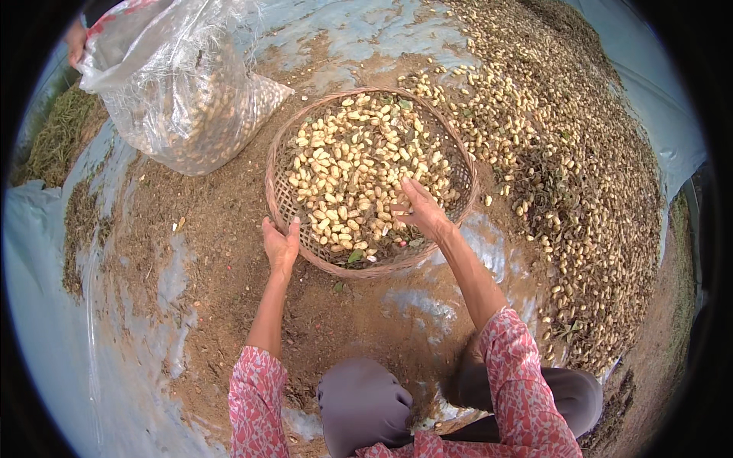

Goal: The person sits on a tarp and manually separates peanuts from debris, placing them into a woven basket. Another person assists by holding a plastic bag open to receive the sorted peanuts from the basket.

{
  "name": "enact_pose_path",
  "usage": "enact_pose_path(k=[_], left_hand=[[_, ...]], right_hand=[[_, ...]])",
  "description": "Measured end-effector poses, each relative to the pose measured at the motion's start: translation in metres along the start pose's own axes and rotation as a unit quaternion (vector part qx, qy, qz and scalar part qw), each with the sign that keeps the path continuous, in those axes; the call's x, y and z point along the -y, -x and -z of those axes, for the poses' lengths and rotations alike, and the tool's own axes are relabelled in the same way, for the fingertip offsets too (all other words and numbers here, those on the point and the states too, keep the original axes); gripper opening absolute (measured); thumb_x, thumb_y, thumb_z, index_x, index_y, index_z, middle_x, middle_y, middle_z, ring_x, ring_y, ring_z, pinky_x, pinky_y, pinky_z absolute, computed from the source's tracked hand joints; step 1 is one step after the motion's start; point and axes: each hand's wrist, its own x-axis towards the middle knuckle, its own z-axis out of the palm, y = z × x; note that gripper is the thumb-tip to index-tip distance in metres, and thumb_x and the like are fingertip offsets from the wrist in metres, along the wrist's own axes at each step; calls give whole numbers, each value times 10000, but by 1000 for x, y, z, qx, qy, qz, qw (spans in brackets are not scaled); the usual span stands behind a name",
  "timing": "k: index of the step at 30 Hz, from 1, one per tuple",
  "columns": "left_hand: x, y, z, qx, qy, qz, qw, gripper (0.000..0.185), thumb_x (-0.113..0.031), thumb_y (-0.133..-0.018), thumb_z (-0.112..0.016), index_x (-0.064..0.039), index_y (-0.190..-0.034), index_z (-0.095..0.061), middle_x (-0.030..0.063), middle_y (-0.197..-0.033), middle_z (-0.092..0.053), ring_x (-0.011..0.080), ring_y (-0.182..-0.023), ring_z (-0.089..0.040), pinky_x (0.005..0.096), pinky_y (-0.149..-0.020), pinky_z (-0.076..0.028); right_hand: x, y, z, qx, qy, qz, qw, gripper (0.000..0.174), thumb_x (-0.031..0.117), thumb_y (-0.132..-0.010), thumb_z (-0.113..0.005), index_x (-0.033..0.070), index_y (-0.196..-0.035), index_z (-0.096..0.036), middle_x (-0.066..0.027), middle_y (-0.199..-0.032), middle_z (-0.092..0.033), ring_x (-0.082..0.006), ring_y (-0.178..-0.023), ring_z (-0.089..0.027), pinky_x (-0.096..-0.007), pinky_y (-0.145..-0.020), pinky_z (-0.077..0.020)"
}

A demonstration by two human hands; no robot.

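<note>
A round woven basket (372,272) lies on the soil-covered sheet before me, filled with unshelled peanuts (338,166) mixed with dry leaf bits and a few green leaves. My left hand (281,243) grips its rim at the lower left, the thumb on the inner side and the fingers outside. Over the right part of the basket, my right hand (422,210) is spread just above or on the peanuts, with nothing seen between its fingers; whether it touches them I cannot tell.
A clear plastic sack (183,109) of peanuts stands at the upper left, its mouth held by another person's hand (75,41). A large heap of peanuts and debris (595,189) spreads along the right. Blue plastic sheeting (46,343) lies under dirt. My knees are near the bottom.
</note>
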Motion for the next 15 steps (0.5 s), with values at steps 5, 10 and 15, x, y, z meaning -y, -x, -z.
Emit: enact_pose_path(k=[5,10,15], left_hand=[[2,-34,-29,11,87,164,983,484,-138,-793,-635,97,-1186,-479,216,-1026,-613,286,-926,-613,389,-802,-478],[21,-40,-48,-62,162,265,949,256,-22,-728,-563,83,-960,-580,151,-803,-621,221,-678,-591,341,-594,-464],[10,-38,-48,-108,126,265,950,160,-36,-689,-617,36,-832,-610,71,-676,-583,168,-587,-521,337,-550,-434]], right_hand=[[4,-52,105,-331,467,159,804,730,398,-777,-657,-25,-1306,-385,-251,-1198,-504,-391,-1096,-499,-447,-925,-407],[-56,-94,172,-154,69,-24,985,285,81,-722,-704,-100,-929,-627,-151,-864,-662,-239,-747,-640,-356,-693,-514],[-35,-108,170,-188,-23,-48,981,130,-37,-642,-568,-69,-766,-593,-113,-702,-604,-238,-586,-579,-354,-549,-484]])
